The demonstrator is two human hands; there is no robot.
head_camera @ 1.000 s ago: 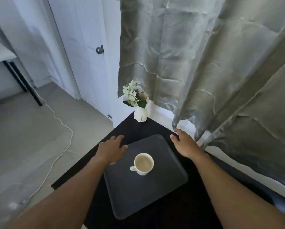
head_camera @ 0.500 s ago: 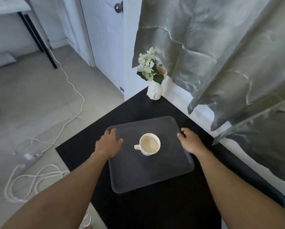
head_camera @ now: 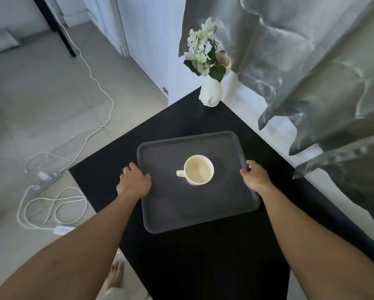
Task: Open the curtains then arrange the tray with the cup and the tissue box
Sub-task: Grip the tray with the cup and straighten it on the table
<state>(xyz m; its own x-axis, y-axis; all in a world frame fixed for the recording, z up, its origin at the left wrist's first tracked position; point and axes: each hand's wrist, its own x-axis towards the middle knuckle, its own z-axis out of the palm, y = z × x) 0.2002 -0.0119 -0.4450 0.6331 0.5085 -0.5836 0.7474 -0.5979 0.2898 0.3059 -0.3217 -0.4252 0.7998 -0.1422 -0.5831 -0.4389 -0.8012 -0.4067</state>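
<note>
Curtains (head_camera: 300, 68) hang undrawn and no tissue box shows, while left hand (head_camera: 134, 182) and right hand (head_camera: 256, 178) have fingers clamped on the cup (head_camera: 199, 169)-bearing tray's (head_camera: 194, 217) side rims

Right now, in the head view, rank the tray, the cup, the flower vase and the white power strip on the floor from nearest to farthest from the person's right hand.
1. Tray: the right hand is at its right rim.
2. Cup: to the hand's left, mid-tray.
3. Flower vase: at the table's far corner.
4. White power strip: on the floor, far left.
</note>
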